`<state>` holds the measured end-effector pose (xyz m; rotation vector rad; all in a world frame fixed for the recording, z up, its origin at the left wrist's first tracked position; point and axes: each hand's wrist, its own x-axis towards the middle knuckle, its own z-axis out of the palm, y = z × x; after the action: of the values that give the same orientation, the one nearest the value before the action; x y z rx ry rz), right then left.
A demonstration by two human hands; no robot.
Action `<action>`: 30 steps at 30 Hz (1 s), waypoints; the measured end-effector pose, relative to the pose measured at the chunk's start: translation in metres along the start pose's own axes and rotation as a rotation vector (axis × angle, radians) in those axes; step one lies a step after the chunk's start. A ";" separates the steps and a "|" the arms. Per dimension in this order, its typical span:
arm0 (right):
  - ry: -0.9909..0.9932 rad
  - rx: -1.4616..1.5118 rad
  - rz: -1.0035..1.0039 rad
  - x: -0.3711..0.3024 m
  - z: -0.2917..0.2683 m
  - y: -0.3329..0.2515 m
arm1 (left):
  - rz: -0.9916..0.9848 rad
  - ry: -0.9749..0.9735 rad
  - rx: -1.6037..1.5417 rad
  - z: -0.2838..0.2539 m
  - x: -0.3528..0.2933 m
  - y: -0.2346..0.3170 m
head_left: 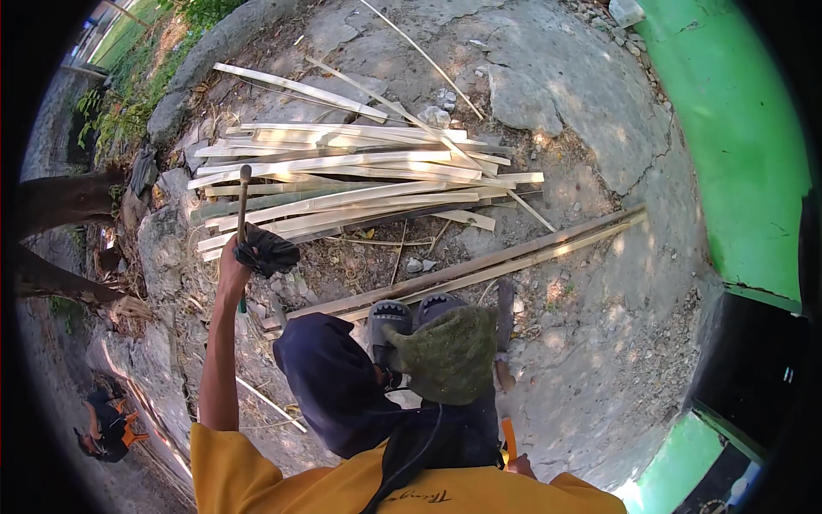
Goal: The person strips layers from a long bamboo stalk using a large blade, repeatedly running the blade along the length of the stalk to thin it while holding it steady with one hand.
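Raised at the left, my left hand (233,267) is closed round a thin upright rod (243,201) with a dark rounded knob at its top and a greenish lower end. A crumpled black cloth or plastic piece (267,251) bunches beside the same hand. Low by my right knee, my right hand (520,465) shows only in part, close to an orange handle (509,435); its fingers are mostly hidden. A dark flat blade (505,313) with a brownish end lies beyond it. An olive-green cloth (454,355) covers my right knee.
Several pale split strips (342,167) lie piled across the ground ahead. Two long strips (479,270) slant just before my sandals (391,321). A green wall (728,128) stands right, tree trunks (64,201) left. Another person (107,424) is at the lower left.
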<state>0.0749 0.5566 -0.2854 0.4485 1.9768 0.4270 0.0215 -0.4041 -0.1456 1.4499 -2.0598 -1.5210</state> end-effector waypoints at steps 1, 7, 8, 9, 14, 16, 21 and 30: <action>0.046 -0.033 0.001 0.022 -0.017 -0.002 | 0.003 0.008 -0.007 0.001 0.007 -0.002; 0.435 0.376 -0.515 0.075 -0.283 -0.190 | 0.212 0.011 0.123 0.024 0.043 0.031; 0.507 0.418 -0.653 0.058 -0.330 -0.244 | 0.222 0.008 0.082 0.021 0.042 0.036; 0.642 0.398 -0.797 0.053 -0.365 -0.277 | 0.233 -0.014 0.023 0.027 0.045 0.043; 0.557 -0.049 -0.983 -0.022 -0.459 -0.429 | 0.252 0.019 0.068 0.023 0.048 0.060; 0.549 -0.178 -1.126 -0.033 -0.472 -0.464 | 0.258 0.035 0.091 0.037 0.029 0.086; 0.458 0.002 -1.489 -0.077 -0.477 -0.547 | 0.217 0.074 0.287 0.037 0.009 0.090; 0.549 -0.394 -1.316 -0.067 -0.435 -0.560 | 0.153 0.182 0.290 0.005 -0.023 0.025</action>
<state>-0.3604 -0.0065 -0.3216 -1.2945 2.1481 0.0512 0.0152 -0.3836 -0.1190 1.4230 -2.2873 -1.0269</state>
